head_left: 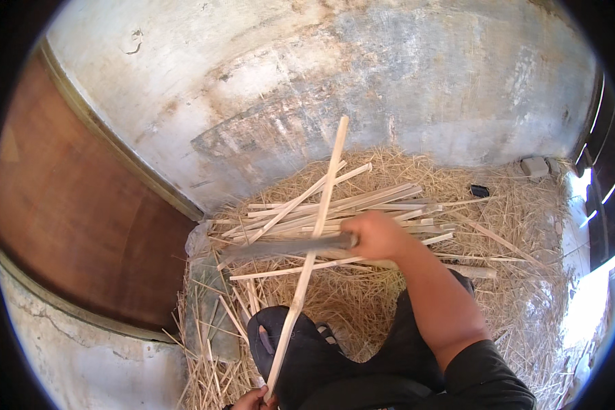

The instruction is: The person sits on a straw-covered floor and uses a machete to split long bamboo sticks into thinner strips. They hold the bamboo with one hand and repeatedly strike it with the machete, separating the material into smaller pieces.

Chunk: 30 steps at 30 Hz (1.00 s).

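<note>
Pale wood strip (321,215) gripped by left hand (254,399); right hand (376,236) clenches knife (277,249) (blurry). I reckon a glancing stroke could nick the left knee (269,320).

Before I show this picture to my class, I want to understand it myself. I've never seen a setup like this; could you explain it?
There is no machine here, only a person's two bare hands. The single picture comes from the left of two wide cameras worn on the person's head, looking down; its fisheye lens gives the dark round rim and bent edges.

The left hand, at the lower edge, holds the near end of a long stick. The right hand grips what looks like a knife, blurred, its blade crossing the stick in view. More sticks lie on straw, beside a stained wall.
</note>
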Each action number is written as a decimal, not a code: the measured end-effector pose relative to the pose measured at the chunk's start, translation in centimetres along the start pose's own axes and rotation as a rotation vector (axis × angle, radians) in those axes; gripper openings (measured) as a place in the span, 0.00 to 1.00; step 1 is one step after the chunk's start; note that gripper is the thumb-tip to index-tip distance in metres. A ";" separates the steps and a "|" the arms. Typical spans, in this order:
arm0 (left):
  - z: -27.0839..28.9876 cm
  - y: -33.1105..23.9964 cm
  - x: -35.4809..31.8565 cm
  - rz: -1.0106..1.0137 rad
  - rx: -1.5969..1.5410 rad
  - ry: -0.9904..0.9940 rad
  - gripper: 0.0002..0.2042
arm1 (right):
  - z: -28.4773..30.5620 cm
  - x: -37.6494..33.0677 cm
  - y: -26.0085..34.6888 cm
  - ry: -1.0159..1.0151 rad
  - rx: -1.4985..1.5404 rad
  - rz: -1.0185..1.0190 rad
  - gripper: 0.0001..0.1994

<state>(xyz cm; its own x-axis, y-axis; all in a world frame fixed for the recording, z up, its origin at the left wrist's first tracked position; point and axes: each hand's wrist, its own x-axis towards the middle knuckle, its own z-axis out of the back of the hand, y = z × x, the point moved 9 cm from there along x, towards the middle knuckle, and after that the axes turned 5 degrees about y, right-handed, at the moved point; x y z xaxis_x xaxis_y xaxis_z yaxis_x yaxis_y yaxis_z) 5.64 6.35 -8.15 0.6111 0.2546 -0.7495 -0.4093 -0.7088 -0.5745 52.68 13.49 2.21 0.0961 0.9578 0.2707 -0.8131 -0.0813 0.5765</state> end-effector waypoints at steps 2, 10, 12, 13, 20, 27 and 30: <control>0.4 -0.5 0.1 -0.046 0.065 -0.113 0.23 | -0.9 0.0 3.1 0.113 -0.267 0.104 0.07; 3.2 0.7 -0.8 -0.158 0.258 -0.209 0.22 | 2.0 -0.5 -5.4 -0.020 0.049 -0.339 0.14; 3.1 -0.9 -1.0 -0.333 0.644 -0.325 0.23 | -0.5 -0.4 -3.5 0.117 0.030 -0.203 0.15; 1.9 -2.1 -1.5 -0.472 0.972 -0.436 0.23 | -1.8 -0.5 -2.5 0.194 -0.017 -0.144 0.16; 4.3 2.9 -2.6 -0.235 1.138 -0.734 0.25 | -4.2 -0.5 -3.7 0.343 -0.080 -0.261 0.16; 3.7 4.4 -3.1 -0.185 1.026 -0.804 0.25 | -7.6 -0.8 0.3 0.590 -0.032 -0.104 0.16; 3.3 3.6 -2.3 -0.191 0.917 -0.688 0.24 | -6.9 -0.9 -5.5 0.465 0.152 -0.280 0.18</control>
<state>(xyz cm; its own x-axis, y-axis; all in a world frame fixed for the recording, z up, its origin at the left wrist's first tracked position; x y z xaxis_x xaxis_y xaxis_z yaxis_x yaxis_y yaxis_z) 0.54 5.36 -9.56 0.3345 0.8090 -0.4834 -0.8589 0.0506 -0.5096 53.13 15.00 -6.55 0.0049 0.9663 -0.2572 -0.6979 0.1875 0.6912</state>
